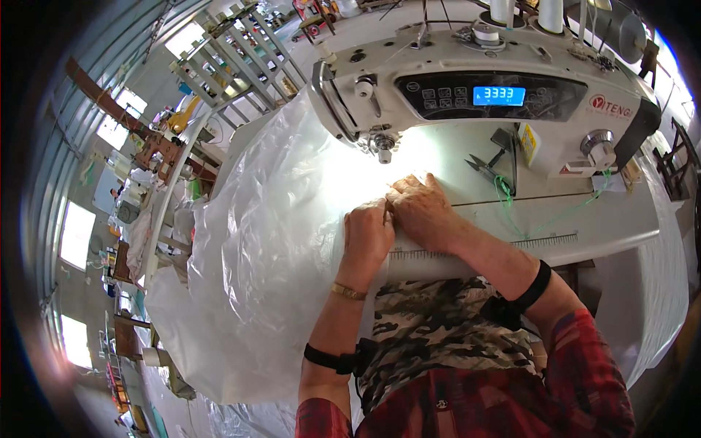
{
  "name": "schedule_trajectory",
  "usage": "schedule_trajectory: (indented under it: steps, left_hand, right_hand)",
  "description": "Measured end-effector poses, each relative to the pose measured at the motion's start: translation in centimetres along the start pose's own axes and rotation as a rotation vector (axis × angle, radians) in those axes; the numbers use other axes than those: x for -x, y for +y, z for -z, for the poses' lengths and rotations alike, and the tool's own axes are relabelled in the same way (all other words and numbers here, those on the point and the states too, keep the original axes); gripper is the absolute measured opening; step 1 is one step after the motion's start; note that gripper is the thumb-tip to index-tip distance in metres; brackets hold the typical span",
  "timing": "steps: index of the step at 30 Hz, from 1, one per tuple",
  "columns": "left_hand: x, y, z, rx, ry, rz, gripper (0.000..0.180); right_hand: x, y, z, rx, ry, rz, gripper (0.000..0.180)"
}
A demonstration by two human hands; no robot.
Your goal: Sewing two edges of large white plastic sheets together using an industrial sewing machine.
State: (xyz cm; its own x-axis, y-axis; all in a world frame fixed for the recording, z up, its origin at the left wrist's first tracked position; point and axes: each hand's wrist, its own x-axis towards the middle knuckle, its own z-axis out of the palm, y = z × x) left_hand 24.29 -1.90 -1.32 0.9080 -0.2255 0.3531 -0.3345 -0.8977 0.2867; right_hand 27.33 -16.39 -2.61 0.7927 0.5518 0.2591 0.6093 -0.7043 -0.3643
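Note:
A large translucent plastic sheet [255, 241] spreads over the left of the sewing table and hangs past its front edge. My left hand [367, 228] is closed at the sheet's right edge, fingers curled under. Beside it, touching its fingertips, my right hand [420, 208] bends over the same edge with its fingers drawn together. Both sit just in front of the sewing machine [504, 95], whose needle area [383, 150] is brightly lit. What lies under my fingers is mostly hidden by the hands and washed out by glare.
Thread snips [480, 166] with a green cord lie under the machine's arm, next to a dark bracket [511, 160]. A printed ruler [544, 241] runs along the table's front. Thread cones [550, 16] stand on top. A metal rack [234, 66] is behind left.

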Motion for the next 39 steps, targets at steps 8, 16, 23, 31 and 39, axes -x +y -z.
schedule_trajectory:
  steps: [8,16,23,31,39]
  left_hand:
    - [2.4,1.5,1.2,-0.061,-0.072,0.031,0.015]
    - [0.3,-1.4,-0.7,-0.081,-0.028,-0.027,0.011]
    - [-2.6,-4.0,-2.6,-0.016,0.073,-0.087,0.014]
    - [-4.4,-5.1,-2.6,-0.081,0.079,-0.017,0.011]
    - [-4.7,-5.4,-2.9,-0.036,0.191,-0.062,0.011]
  right_hand:
    - [0.1,0.8,-1.8,0.128,0.153,0.044,0.025]
    - [0.1,-0.1,-0.5,0.091,0.034,0.015,0.025]
    - [0.6,-0.1,0.3,0.11,0.02,-0.184,0.028]
    - [5.0,4.9,3.3,0.569,0.307,-0.361,0.03]
    - [6.7,5.2,3.1,0.389,0.424,-0.231,0.033]
